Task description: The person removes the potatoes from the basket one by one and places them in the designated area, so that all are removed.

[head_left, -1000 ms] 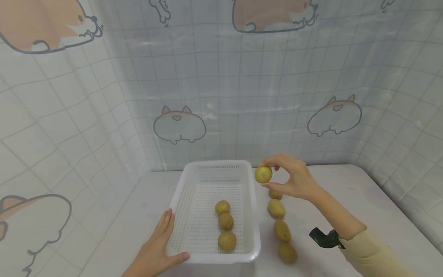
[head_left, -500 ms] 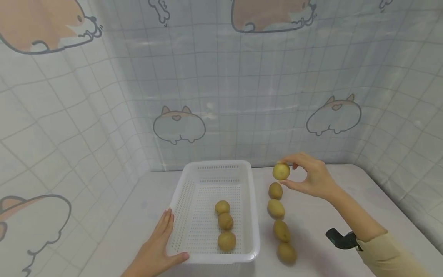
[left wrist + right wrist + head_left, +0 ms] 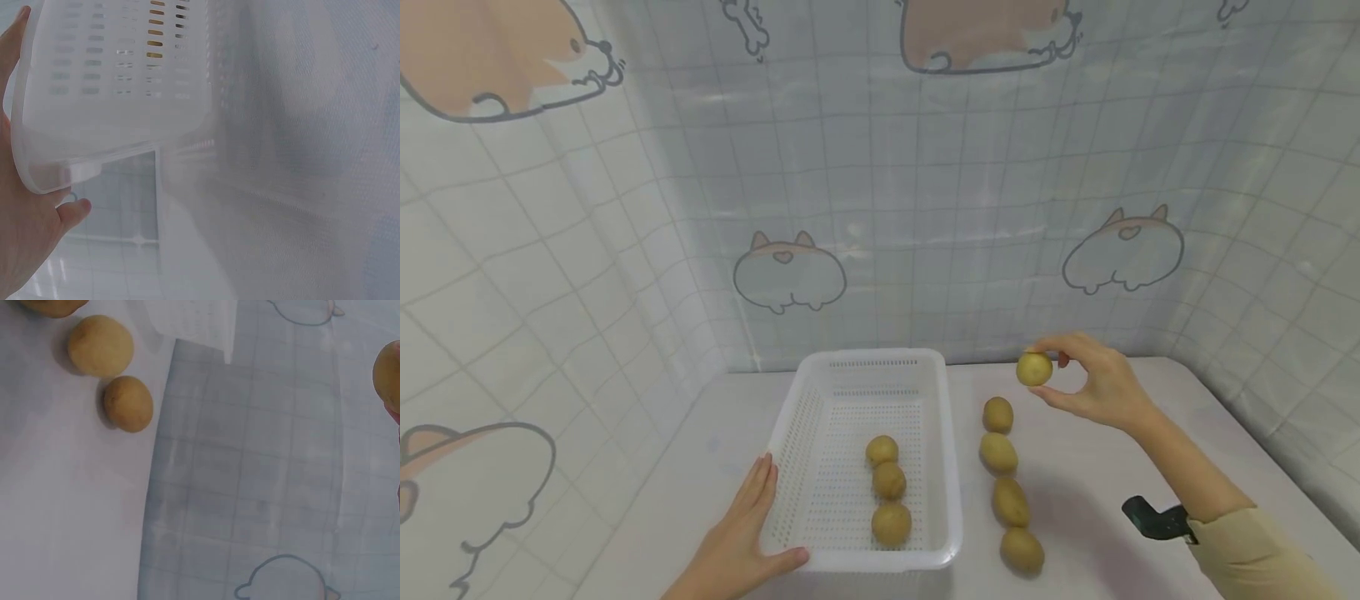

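Head view: my right hand [image 3: 1093, 383] pinches a small yellow-brown potato [image 3: 1033, 368] between thumb and fingertips, holding it in the air above the tabletop [image 3: 1097, 492], just right of and beyond the far end of a row of four potatoes [image 3: 1004, 481]. My left hand [image 3: 737, 542] lies flat with straight fingers against the near left corner of the white perforated basket [image 3: 831, 392], thumb along its front rim. Left wrist view shows that same hand [image 3: 25, 231] pressed to the basket's rounded corner [image 3: 94, 125]. Three more potatoes [image 3: 887, 490] sit in a line inside the basket, toward its right side, running from near the middle to the front wall. The row of four lies on the tabletop just beside the basket's right wall, not touching it. Right wrist view catches the two farthest potatoes of that row [image 3: 115, 375] side by side, and the held potato [image 3: 389, 375] at the frame's right edge. A black strap [image 3: 1157, 520] shows at my right wrist, above a beige sleeve [image 3: 1262, 558]. Behind it all hangs a pale grid-patterned backdrop [image 3: 925, 208] printed with cartoon corgis
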Demonstrator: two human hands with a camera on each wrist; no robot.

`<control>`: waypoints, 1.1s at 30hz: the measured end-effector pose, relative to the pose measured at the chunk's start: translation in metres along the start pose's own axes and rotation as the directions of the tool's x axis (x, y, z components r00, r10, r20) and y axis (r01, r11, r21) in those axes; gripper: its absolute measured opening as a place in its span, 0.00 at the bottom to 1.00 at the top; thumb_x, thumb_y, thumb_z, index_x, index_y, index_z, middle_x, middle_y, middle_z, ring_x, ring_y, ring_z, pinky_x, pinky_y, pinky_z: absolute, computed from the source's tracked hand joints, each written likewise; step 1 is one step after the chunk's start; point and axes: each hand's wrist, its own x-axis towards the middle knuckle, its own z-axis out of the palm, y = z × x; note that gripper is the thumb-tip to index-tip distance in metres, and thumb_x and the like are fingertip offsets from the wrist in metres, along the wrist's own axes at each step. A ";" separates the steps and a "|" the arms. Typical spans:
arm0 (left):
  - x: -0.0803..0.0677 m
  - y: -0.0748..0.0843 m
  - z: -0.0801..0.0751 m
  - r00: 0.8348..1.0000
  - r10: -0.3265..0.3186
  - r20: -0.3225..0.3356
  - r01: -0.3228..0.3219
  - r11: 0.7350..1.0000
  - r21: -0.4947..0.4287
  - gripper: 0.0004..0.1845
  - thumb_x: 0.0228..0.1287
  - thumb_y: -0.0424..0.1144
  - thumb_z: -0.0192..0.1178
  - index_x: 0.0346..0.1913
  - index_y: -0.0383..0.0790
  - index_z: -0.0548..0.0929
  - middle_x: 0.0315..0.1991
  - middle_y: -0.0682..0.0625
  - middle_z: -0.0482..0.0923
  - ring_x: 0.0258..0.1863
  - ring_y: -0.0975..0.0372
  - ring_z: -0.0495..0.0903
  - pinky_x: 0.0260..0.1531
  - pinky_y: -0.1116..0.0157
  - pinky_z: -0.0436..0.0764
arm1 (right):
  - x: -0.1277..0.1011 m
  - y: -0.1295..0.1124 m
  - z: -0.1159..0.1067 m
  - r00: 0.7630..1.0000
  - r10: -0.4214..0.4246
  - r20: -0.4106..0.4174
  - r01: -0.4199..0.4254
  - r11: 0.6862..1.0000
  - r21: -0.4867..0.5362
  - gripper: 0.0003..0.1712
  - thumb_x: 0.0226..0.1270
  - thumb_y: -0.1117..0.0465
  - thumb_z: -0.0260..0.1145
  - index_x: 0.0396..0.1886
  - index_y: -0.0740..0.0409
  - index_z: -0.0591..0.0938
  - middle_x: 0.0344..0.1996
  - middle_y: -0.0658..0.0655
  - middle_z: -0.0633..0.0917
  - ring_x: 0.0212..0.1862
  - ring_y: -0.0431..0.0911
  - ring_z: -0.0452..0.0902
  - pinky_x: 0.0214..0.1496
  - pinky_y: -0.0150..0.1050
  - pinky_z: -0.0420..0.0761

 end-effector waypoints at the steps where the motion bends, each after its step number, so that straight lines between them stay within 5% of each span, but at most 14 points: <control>1: 0.000 0.000 0.000 1.000 0.000 -0.001 0.000 1.000 0.001 0.60 0.42 0.66 0.62 0.67 0.26 0.50 0.70 0.36 0.42 0.68 0.48 0.43 0.53 0.43 0.63 | -0.001 0.002 0.000 1.000 -0.003 -0.007 0.003 1.000 -0.003 0.33 0.31 0.61 0.77 0.45 0.53 0.79 0.40 0.47 0.81 0.33 0.36 0.69 0.34 0.24 0.67; 6: 0.000 0.001 0.000 1.000 0.001 0.000 -0.001 1.000 0.003 0.60 0.42 0.67 0.61 0.67 0.26 0.50 0.70 0.36 0.42 0.69 0.49 0.42 0.53 0.43 0.64 | -0.008 0.011 0.002 0.999 -0.007 -0.041 0.007 1.000 -0.010 0.34 0.27 0.63 0.78 0.44 0.53 0.79 0.39 0.46 0.81 0.33 0.35 0.68 0.32 0.24 0.66; 18: -0.001 0.000 0.001 1.000 -0.017 0.013 0.017 1.000 -0.010 0.61 0.41 0.67 0.61 0.68 0.29 0.48 0.70 0.37 0.42 0.68 0.48 0.43 0.50 0.42 0.66 | -0.032 0.030 0.016 0.992 0.128 -0.006 -0.129 0.989 -0.071 0.30 0.33 0.60 0.77 0.43 0.50 0.79 0.36 0.42 0.79 0.31 0.35 0.67 0.27 0.26 0.65; 25: 0.000 -0.001 0.002 1.000 -0.020 0.021 0.020 1.000 -0.001 0.60 0.42 0.67 0.61 0.68 0.28 0.48 0.70 0.37 0.41 0.68 0.47 0.43 0.52 0.43 0.65 | -0.048 0.042 0.034 0.967 0.251 0.042 -0.246 0.964 -0.102 0.28 0.35 0.57 0.77 0.42 0.47 0.79 0.29 0.41 0.76 0.29 0.35 0.66 0.22 0.30 0.63; 33: 0.000 0.001 0.000 0.999 -0.029 0.027 0.029 1.000 0.005 0.60 0.42 0.67 0.61 0.67 0.27 0.49 0.70 0.37 0.41 0.68 0.47 0.44 0.52 0.43 0.65 | -0.062 0.052 0.052 0.932 0.340 0.123 -0.330 0.940 -0.091 0.26 0.40 0.56 0.76 0.43 0.44 0.77 0.33 0.42 0.78 0.29 0.38 0.67 0.24 0.31 0.64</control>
